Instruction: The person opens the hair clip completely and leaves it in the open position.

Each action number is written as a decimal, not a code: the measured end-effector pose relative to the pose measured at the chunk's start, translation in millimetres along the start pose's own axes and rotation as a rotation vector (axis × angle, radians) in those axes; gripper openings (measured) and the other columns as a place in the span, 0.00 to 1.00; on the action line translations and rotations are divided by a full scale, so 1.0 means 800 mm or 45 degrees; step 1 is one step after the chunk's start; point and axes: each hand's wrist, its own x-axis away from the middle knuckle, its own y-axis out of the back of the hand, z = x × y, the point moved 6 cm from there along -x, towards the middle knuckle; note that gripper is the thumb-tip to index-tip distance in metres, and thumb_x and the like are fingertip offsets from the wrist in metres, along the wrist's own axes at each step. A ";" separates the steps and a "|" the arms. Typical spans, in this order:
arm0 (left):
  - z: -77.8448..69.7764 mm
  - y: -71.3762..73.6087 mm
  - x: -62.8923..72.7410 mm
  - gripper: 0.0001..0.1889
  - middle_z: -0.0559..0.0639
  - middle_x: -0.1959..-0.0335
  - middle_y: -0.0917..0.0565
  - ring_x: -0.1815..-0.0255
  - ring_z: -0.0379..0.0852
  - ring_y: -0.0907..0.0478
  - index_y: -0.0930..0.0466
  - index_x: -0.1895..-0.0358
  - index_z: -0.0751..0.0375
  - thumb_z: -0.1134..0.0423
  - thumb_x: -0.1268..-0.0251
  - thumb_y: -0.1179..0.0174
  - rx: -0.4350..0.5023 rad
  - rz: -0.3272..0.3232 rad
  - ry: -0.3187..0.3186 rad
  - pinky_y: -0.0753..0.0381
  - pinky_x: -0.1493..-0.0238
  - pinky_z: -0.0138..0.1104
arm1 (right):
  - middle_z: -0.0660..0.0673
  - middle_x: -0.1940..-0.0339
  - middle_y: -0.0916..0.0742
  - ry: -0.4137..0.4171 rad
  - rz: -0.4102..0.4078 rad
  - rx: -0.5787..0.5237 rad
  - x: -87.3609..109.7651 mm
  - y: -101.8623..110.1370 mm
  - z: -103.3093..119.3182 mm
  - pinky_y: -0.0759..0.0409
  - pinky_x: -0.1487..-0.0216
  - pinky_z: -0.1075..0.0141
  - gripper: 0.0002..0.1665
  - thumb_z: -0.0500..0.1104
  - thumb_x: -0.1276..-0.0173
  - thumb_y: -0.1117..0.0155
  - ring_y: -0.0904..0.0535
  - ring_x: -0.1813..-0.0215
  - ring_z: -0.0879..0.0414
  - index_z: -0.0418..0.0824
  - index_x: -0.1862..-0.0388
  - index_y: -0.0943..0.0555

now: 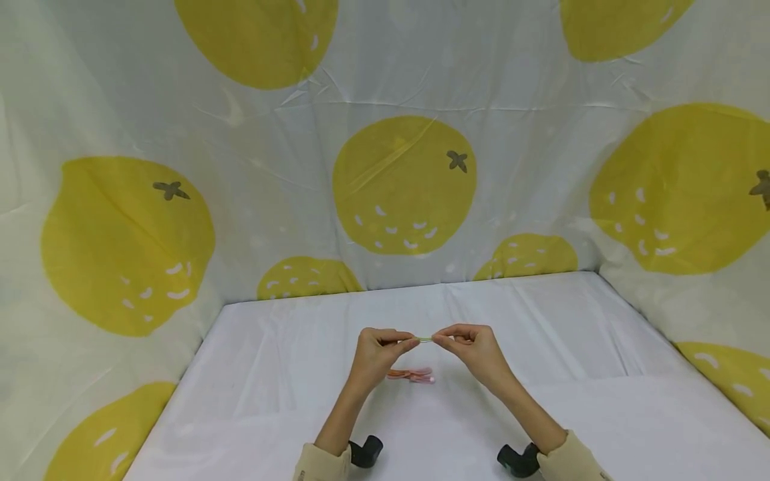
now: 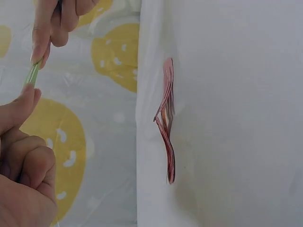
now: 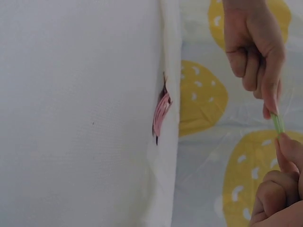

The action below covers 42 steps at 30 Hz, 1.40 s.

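Between the two hands, held above the table, runs a short length of thin, light-green strands (image 1: 425, 339). My left hand (image 1: 377, 354) pinches one end between thumb and forefinger, while the right hand (image 1: 474, 347) pinches the other. In the left wrist view the green strands (image 2: 31, 74) look narrow and straight, with both ends hidden by fingertips. Below the hands lies a bundle of pink and reddish strands (image 1: 412, 375), gathered near its middle. The left wrist view shows that pink bundle (image 2: 166, 118) spread at one end.
A white cloth covers the table (image 1: 511, 334). Behind and at the sides hangs a pale curtain (image 1: 289, 187) printed with yellow fruit. Black wrist devices (image 1: 367, 451) sit at both wrists, beside beige sleeves (image 1: 325, 462).
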 end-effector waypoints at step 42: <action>0.000 -0.006 0.002 0.02 0.62 0.88 0.26 0.86 0.31 0.44 0.06 0.67 0.64 0.70 0.43 0.24 -0.069 -0.151 -0.055 0.48 0.83 0.26 | 0.51 0.88 0.38 0.190 -0.231 0.058 0.006 0.001 0.006 0.49 0.80 0.72 0.08 0.45 0.42 0.18 0.48 0.84 0.68 0.44 0.67 0.07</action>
